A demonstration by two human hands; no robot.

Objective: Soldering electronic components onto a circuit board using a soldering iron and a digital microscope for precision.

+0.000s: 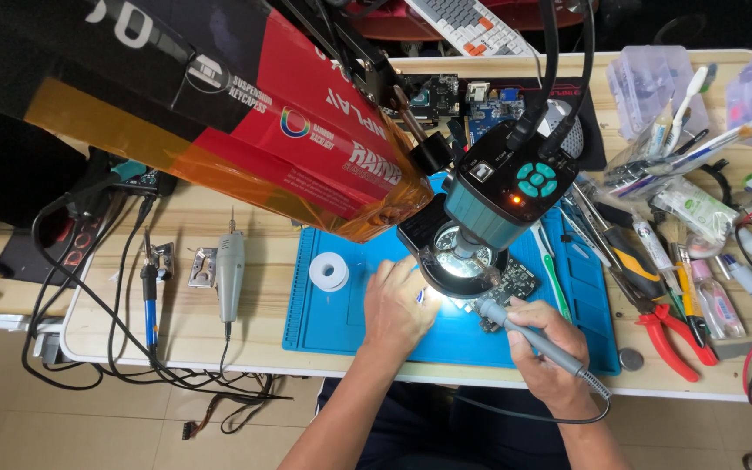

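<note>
Right hand [550, 361] grips a grey soldering iron [533, 335] like a pen, tip down on the dark circuit board [515, 283] at centre frame — work looks under way, not finished. Left hand [398, 305] rests curled on the blue mat [341, 313] by the board; what it pinches, I cannot tell. The teal microscope head [502, 187] hangs over the board, hiding part of it. Solder spool [332, 271] left — red pliers [672, 335] right.

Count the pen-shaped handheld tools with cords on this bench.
3: a blue-handled iron and a grey rotary tool lying left of the blue mat, one grey iron in the right hand. Clutter may hide others.
</note>
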